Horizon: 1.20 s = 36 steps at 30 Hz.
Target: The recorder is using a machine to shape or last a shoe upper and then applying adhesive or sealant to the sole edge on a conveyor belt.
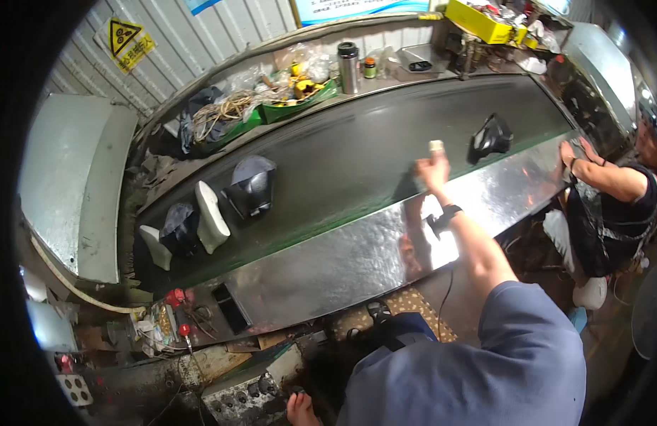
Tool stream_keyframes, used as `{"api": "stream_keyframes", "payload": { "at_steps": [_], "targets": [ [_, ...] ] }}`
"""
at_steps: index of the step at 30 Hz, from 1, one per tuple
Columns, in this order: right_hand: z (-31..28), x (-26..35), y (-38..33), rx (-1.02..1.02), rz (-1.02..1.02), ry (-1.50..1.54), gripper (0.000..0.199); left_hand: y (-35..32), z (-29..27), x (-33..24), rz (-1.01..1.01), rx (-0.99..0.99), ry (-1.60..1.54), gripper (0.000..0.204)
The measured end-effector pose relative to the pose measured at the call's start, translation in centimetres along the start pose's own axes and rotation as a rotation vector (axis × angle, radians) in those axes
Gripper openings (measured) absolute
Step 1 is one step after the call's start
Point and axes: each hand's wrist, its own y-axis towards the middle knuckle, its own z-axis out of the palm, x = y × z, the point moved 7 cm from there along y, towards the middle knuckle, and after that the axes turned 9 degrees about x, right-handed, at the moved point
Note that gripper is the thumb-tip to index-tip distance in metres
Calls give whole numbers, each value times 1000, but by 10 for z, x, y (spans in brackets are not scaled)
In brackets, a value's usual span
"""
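My right hand [433, 172] reaches out over the dark conveyor belt [357, 153], its fingers closed round a small pale piece [436, 145] whose kind I cannot make out. At the bottom edge my left hand [301, 410] is curled, fingertips on a dark knob [296, 390] beside a worn control panel [243, 399]. A black shoe upper [492, 136] lies on the belt to the right of my right hand. Toward the left end lie two more dark uppers with grey tops [253, 186] [179, 228] and two white shoe-shaped pieces [212, 216] [155, 248].
A shiny metal ledge [321, 277] runs along the belt's near side, with a phone [231, 309] on it. At the right end a co-worker's hands [571, 157] rest on the ledge. Behind the belt stand a steel flask [349, 69], green trays [300, 108] and a yellow bin [478, 23].
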Motion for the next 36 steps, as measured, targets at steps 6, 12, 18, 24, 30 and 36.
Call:
{"api": "stream_keyframes", "payload": {
  "at_steps": [6, 12, 18, 24, 30, 36],
  "targets": [
    [240, 204, -185, 957, 436, 784, 110, -25, -11, 8, -190, -182, -131, 53],
    [345, 246, -217, 733, 836, 1275, 117, -45, -2, -31, 207, -57, 196, 43],
    [315, 248, -153, 561, 721, 1247, 109, -1, -21, -27, -122, -333, 2, 42],
    [187, 216, -151, 753, 826, 1197, 85, 155, 49, -128, 202, 49, 235, 29],
    [6, 208, -239, 709, 780, 1274, 71, 362, 154, -209, 440, 284, 469, 55],
    [-119, 146, -337, 255, 904, 1195, 64, 476, 246, -246, 78, -153, 1010, 114]
  ]
}}
